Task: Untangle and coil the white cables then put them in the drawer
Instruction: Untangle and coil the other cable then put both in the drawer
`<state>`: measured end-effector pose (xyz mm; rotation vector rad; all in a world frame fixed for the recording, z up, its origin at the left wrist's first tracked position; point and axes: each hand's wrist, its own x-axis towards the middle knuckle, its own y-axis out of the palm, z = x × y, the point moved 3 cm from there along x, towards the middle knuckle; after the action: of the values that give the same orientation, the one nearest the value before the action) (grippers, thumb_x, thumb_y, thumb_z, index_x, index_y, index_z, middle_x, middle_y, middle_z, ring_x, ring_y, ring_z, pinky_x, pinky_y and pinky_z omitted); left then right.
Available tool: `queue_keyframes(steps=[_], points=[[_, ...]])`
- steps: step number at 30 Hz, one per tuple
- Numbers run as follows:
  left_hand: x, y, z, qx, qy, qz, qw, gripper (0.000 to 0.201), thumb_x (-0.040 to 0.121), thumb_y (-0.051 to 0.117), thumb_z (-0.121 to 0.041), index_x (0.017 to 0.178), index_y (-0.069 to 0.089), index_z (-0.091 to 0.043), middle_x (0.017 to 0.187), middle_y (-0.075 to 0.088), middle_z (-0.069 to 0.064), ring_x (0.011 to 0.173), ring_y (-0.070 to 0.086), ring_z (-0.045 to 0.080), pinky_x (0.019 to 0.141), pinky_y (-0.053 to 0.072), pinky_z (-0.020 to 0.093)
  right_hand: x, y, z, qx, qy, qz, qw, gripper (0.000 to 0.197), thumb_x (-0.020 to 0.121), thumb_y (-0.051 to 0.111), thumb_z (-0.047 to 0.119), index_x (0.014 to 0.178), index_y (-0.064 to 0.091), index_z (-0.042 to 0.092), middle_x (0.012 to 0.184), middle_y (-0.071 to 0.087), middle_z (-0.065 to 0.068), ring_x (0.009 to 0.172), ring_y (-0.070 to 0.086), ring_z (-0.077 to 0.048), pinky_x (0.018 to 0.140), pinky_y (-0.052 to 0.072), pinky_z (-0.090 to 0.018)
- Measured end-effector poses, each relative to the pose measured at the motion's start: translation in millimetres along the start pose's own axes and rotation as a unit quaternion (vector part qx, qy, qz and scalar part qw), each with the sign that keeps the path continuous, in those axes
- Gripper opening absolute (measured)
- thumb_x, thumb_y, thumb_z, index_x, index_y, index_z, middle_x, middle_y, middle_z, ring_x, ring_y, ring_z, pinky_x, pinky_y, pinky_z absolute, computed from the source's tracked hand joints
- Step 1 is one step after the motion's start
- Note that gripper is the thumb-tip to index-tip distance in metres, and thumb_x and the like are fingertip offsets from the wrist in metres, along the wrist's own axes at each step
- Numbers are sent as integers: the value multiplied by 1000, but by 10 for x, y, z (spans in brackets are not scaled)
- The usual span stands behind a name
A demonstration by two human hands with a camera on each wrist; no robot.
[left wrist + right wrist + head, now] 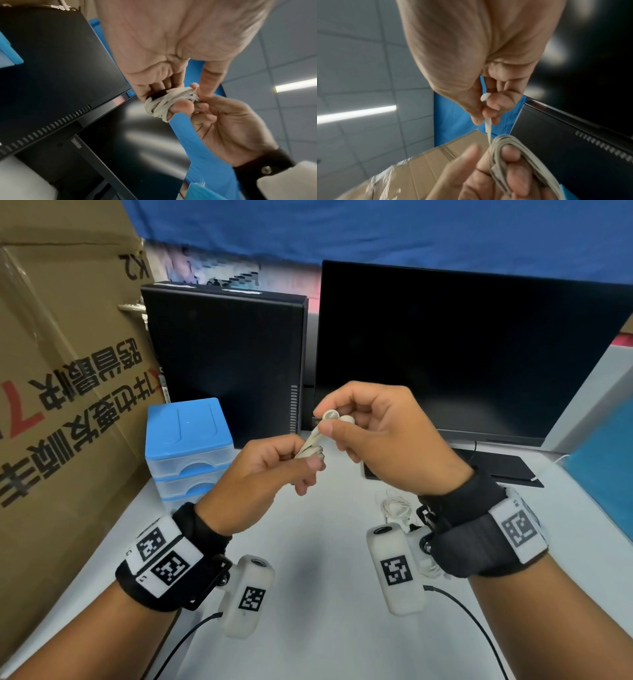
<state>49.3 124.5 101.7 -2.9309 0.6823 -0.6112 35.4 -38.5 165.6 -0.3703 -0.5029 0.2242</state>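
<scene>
A white earphone cable is wound in several loops around the fingers of my left hand, which grips the coil in mid-air above the table. My right hand pinches the earbud end just above the coil; the short cable stretch runs from its fingers down to the loops. A second white cable lies in a loose tangle on the table under my right wrist. The small blue and clear drawer unit stands at the left with its drawers closed.
A large cardboard box fills the left side. A black computer case and a dark monitor stand behind my hands. The white table stretches towards me. Black wires trail from both wrist cameras.
</scene>
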Motion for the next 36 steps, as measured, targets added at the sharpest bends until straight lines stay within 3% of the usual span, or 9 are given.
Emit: queue_keyframes(steps=[3,8,12,16,20,22,28,32,36], points=[[-22,4,-19,12,1,17,1000,28,82,75,-31,87,65,-6,72,61,7,67,56,14,61,48,18,46,-25,-149,48,16,3,999,11,90,64,-2,101,66,0,81,66,-9,61,58,-13,54,48,-24],[-15,7,-16,-16,-31,7,999,26,94,59,-30,77,64,-11,64,58,0,60,52,9,59,45,19,-131,215,-409,93,22,-75,993,3,92,62,0,95,63,0,68,61,-3,56,56,-14,47,45,-24],[11,6,4,-151,-99,-77,981,43,96,55,-34,56,55,-16,51,42,0,49,40,12,57,42,24,-248,387,-492,119,24,-88,989,10,94,62,6,103,65,5,86,67,-14,66,64,-17,53,51,-31],[15,-26,51,-248,-153,-173,941,50,94,51,-28,47,39,-17,43,32,-3,39,32,10,52,38,25,-288,517,-440,120,39,-57,990,23,91,67,6,112,66,15,98,68,-6,73,64,-17,54,54,-31],[6,-5,57,-243,-160,-217,932,52,94,53,-31,47,36,-16,42,32,-2,37,32,10,58,35,30,-283,575,-443,119,53,-77,988,22,94,64,13,115,68,15,95,68,-6,72,66,-14,53,55,-31],[-1,-2,67,-216,-162,-236,933,50,95,54,-35,50,43,-15,45,38,-1,40,39,9,62,36,31,-273,583,-454,127,51,-81,987,20,96,62,13,114,69,13,93,69,-7,71,66,-14,53,55,-31],[3,-58,125,-159,-176,-263,935,29,90,57,-26,63,54,-16,52,46,-3,53,46,11,52,37,27,-255,610,-428,145,54,-80,985,17,96,61,10,108,72,12,90,71,-7,70,66,-14,51,53,-29],[17,-85,161,-165,-174,-238,941,31,90,54,-23,59,50,-19,60,43,1,59,44,14,54,36,28,-234,618,-416,152,53,-80,984,17,96,60,8,106,74,13,93,72,-11,74,66,-17,54,54,-27],[20,-112,169,-207,-198,-245,926,35,90,55,-28,59,50,-14,57,45,2,53,47,14,56,40,29,-237,692,-408,165,56,-85,981,15,94,62,6,104,71,12,90,71,-10,71,67,-14,53,55,-26]])
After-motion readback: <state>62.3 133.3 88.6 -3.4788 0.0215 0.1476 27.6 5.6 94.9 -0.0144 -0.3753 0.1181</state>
